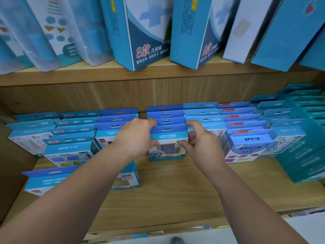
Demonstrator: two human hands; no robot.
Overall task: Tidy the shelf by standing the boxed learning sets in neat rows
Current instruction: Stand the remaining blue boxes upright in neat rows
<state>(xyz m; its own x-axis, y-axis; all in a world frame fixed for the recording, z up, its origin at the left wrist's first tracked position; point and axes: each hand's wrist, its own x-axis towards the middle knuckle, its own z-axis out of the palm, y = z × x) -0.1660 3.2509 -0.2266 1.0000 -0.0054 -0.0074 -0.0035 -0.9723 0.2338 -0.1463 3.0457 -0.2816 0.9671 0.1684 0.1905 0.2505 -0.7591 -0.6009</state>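
Observation:
Several rows of small blue boxed learning sets stand on the lower wooden shelf (175, 187). The front box of the middle row (168, 145) stands upright with a blue hang tab on top. My left hand (136, 136) grips its left side, thumb on the front and fingers over the top edge. My right hand (199, 138) pinches its right edge with curled fingers. Behind it stand more boxes of the same row (165, 114). A loose box (126, 180) stands nearer the shelf's front, partly hidden by my left forearm.
Another loose box (44, 180) sits at the front left. Rows with red labels (246, 136) stand to the right, and teal boxes (302, 152) are stacked at the far right. Tall blue boxes (140, 41) lean on the upper shelf. Bare wood shows before the middle row.

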